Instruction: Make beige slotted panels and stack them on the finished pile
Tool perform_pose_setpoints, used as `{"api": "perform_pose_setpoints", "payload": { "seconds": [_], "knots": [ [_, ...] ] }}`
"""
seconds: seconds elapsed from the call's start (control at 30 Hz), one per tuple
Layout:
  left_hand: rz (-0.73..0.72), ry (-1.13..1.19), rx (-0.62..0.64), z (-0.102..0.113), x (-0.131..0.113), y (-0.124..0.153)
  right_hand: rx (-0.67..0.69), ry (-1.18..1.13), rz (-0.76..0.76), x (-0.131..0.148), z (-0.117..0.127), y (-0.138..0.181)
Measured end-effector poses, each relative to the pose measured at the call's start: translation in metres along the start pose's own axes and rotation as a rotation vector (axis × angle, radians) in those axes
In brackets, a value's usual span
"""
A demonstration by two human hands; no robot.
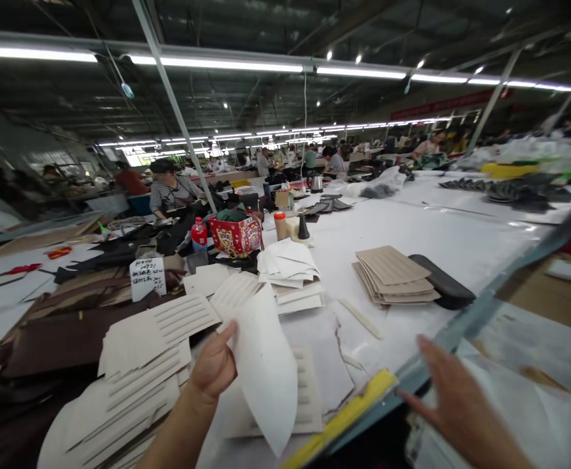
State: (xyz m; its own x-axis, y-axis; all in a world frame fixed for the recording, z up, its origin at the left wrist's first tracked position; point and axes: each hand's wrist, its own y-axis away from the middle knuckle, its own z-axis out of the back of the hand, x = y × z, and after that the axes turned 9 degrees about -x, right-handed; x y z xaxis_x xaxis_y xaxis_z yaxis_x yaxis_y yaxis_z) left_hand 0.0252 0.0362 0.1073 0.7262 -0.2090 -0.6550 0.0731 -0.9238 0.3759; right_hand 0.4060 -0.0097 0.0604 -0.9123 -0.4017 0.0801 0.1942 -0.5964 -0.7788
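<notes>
My left hand point(214, 361) pinches the upper left edge of a thin white sheet point(265, 365), which hangs in a curve over the table. Partly hidden behind the sheet lies a beige panel with raised strips point(308, 391). Near my left forearm, similar striped panels point(143, 358) are piled in overlapping layers. My right hand point(454, 394) is at the table's front edge, somewhat blurred, its fingers spread and holding nothing. Below it are pale plastic-like sheets point(524, 365).
Brown striped panels point(392, 273) are stacked beside a black rounded piece point(441, 280). White sheets point(288, 264) form another stack. A red patterned box point(236, 234), a red bottle point(198, 234) and a handwritten card point(147, 279) stand farther back. Yellow tape point(344, 417) covers the table edge.
</notes>
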Motion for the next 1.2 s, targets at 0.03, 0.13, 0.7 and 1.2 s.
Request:
{"api": "perform_pose_setpoints", "payload": {
  "seconds": [0.03,0.13,0.7,1.2],
  "knots": [
    [0.001,0.025,-0.002,-0.001,0.001,0.004,0.06,-0.049,0.097,0.028,-0.025,0.0],
    [0.015,0.096,0.0,-0.001,0.004,0.018,0.149,-0.281,0.231,0.113,-0.08,0.004],
    [-0.173,-0.381,-0.162,0.086,0.02,0.024,1.078,-1.353,-1.069,0.139,-0.079,-0.038],
    [0.146,-0.468,-0.141,0.091,0.048,0.02,0.967,-1.253,-0.817,0.119,-0.097,-0.027]
  ]
}}
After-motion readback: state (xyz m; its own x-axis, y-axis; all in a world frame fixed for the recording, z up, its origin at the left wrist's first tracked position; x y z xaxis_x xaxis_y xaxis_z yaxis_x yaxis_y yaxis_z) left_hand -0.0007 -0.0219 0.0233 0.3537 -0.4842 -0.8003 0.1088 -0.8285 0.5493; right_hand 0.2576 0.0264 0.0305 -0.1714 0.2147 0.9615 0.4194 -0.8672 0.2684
